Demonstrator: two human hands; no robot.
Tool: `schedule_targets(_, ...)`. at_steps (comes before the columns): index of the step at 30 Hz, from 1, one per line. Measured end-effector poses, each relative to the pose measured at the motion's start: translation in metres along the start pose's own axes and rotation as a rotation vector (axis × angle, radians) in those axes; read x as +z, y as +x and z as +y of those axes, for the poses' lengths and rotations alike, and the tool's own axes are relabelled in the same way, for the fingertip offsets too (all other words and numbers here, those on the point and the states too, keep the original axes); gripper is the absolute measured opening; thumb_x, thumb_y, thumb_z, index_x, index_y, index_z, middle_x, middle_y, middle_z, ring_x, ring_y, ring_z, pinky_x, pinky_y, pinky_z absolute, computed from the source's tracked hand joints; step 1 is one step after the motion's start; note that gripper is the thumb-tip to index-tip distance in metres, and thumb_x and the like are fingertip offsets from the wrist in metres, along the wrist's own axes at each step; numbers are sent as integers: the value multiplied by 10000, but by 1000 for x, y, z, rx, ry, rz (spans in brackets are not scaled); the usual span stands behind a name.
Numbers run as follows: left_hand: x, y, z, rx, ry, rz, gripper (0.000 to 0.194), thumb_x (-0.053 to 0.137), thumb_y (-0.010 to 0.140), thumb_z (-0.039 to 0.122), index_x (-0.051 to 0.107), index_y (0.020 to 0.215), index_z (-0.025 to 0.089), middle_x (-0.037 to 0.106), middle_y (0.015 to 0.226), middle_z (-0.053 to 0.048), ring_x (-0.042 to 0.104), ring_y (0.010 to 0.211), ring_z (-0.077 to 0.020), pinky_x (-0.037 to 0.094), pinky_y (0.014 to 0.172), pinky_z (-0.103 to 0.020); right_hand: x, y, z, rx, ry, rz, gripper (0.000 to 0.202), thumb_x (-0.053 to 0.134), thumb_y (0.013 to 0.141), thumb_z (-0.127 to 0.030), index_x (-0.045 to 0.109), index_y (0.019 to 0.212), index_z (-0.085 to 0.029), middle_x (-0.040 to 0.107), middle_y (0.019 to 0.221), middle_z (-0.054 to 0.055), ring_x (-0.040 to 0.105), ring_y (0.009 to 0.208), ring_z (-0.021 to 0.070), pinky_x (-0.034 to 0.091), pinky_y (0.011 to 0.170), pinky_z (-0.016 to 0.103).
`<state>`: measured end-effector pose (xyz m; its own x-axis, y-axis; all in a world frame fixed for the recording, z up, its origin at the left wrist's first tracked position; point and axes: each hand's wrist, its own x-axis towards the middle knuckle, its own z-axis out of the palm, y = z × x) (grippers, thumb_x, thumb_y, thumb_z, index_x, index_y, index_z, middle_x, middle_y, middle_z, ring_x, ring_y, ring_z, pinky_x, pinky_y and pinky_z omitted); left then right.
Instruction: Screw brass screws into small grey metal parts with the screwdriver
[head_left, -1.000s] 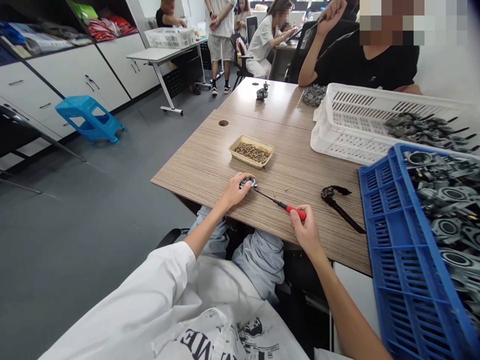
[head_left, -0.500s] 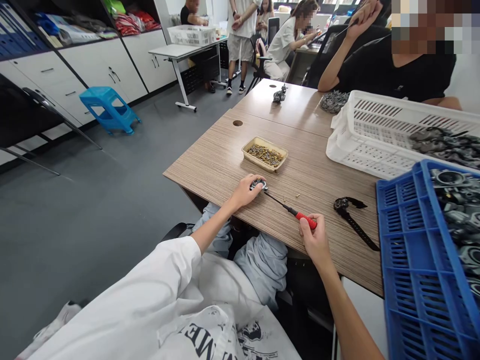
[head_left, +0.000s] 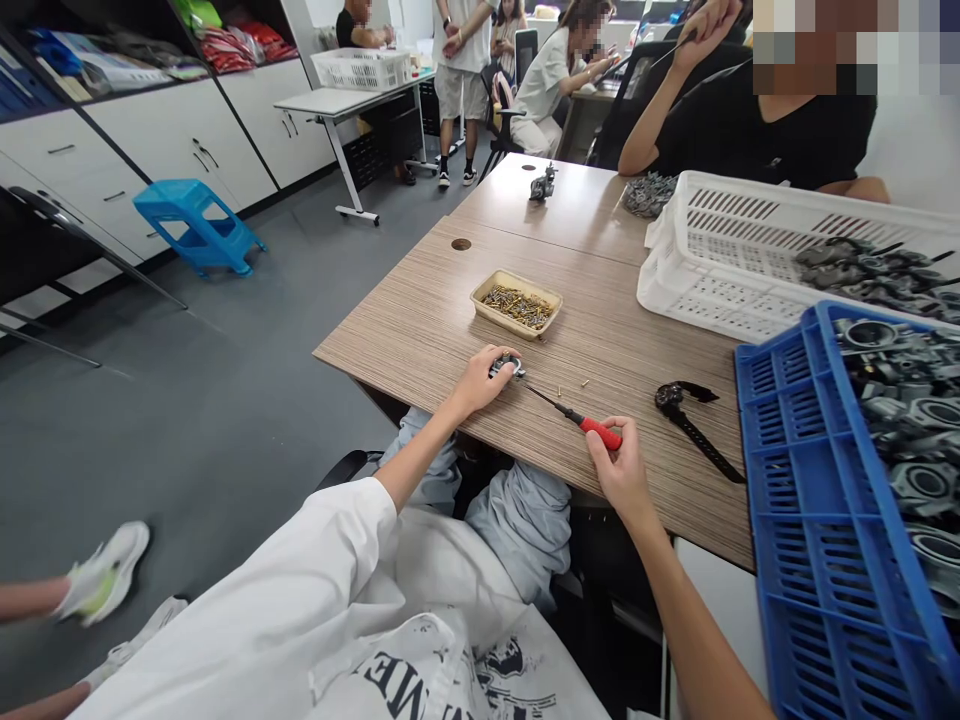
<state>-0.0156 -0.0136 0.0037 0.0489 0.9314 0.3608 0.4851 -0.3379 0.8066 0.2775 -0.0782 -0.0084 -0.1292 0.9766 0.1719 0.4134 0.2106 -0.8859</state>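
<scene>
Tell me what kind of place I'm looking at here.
Probably a small assembly workroom: crates, blue and white, hold grey metal parts, a tray of screws sits on the wooden table, and other people work nearby.

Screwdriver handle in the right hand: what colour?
Red, on the screwdriver in the right hand; head view.

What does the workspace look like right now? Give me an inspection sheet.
Surface: wood-grain tabletop, two loose screws lying on it.
Job's things: small round metal part; red-handled screwdriver, tip at the part.
Clutter: beige tray of brass screws; black strapped part; white slotted basket; blue plastic crate of grey castings.
Hands: left hand holds the part; right hand grips the screwdriver.
Cables: nothing seen.
Surroundings: person in black top opposite; blue stool; white cabinets.
</scene>
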Motion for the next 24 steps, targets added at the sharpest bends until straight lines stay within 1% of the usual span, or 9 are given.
schedule_targets(3, 0, 0, -1, 0, 2, -7, 304, 511, 1003, 325, 734, 1159, 190, 744, 1151, -85, 683, 1112, -232, 520, 1056, -369, 0, 0, -3, 37, 12, 17, 323, 625, 972, -525, 474, 1080, -261, 466, 760, -20, 426, 591, 183, 370, 533, 324)
schedule_targets(8, 0, 0, -2, -2, 6, -6, 309, 502, 1000, 317, 728, 1167, 187, 744, 1173, -87, 682, 1124, -231, 516, 1061, -374, 1, 0, 0, 73, -8, 32, 288, 608, 973, -525, 496, 1006, -261, 472, 725, -19, 422, 606, 191, 372, 547, 327)
schedule_targets(14, 0, -1, -3, 11, -2, -1, 307, 513, 991, 326, 726, 1166, 188, 741, 1165, -85, 678, 1119, -232, 512, 1063, -377, 2, -1, -4, 58, 2, 34, 307, 632, 967, -504, 489, 1079, -257, 438, 712, -42, 393, 557, 176, 342, 532, 325)
schedule_targets(20, 0, -1, -1, -10, -3, -4, 301, 514, 986, 310, 725, 1171, 201, 741, 1174, -78, 680, 1126, -231, 514, 1065, -376, 2, 0, -6, 52, -64, 58, 281, 589, 992, -521, 497, 1017, -257, 437, 707, -41, 409, 595, 182, 345, 565, 322)
schedule_targets(24, 1, -1, -1, -18, 6, -5, 298, 518, 984, 304, 726, 1173, 206, 741, 1180, -76, 681, 1132, -235, 517, 1067, -383, 3, -1, -6, 82, 0, 32, 316, 616, 970, -523, 476, 1072, -258, 432, 701, -50, 402, 558, 178, 338, 533, 323)
